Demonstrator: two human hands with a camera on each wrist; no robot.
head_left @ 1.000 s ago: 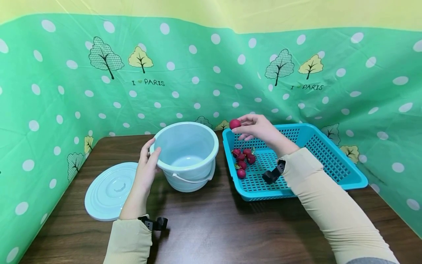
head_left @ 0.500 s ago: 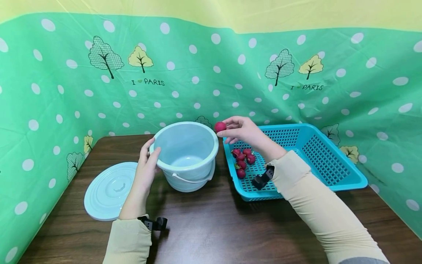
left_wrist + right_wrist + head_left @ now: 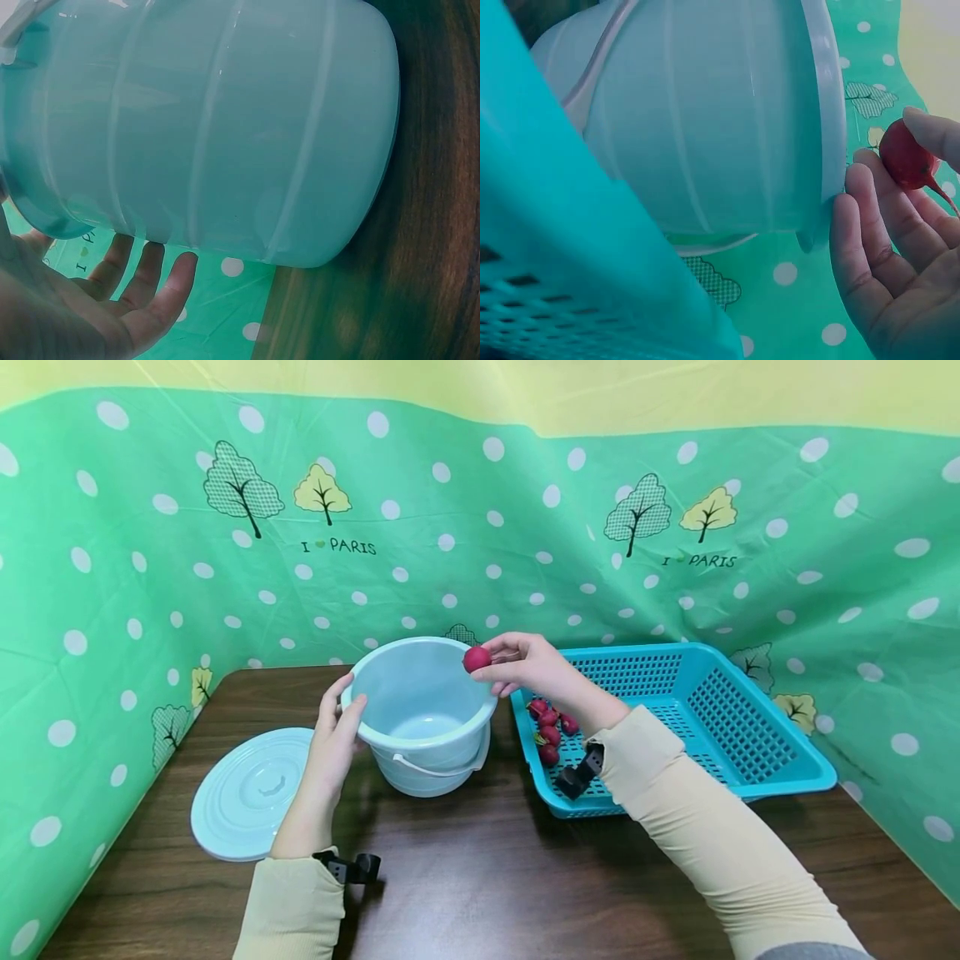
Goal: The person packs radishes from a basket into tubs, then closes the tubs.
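From the head view, your right hand (image 3: 534, 670) pinches a red radish (image 3: 476, 658) between thumb and fingertips, right over the right rim of the pale blue bucket (image 3: 420, 710). The radish sits just above the rim's edge, at the bucket's open mouth. Your left hand (image 3: 332, 739) is on the bucket's left side, thumb hooked over the rim and fingers against the outer wall. The bucket stands upright on the dark wooden table (image 3: 480, 877), its white handle hanging down the near side. Left of it, the round lid (image 3: 251, 793) lies flat on the table, partly behind your left forearm. To the right, the turquoise basket (image 3: 720, 710) sits just beside the bucket, with a small cluster of radishes (image 3: 551, 722) in its left end, close to your right wrist. The green dotted cloth (image 3: 480, 543) stands behind everything.

Left wrist view: the bucket's ribbed wall (image 3: 217, 127) fills the frame, and your left hand's fingers (image 3: 161, 289) spread loosely beneath it, near the wall; whether they touch here, I cannot tell.

Right wrist view: the radish (image 3: 907, 157) is pinched at your fingertips, just beside the bucket's rim (image 3: 829, 112), one finger (image 3: 855, 217) brushing the rim. The basket's wall (image 3: 577, 255) crowds the near left.
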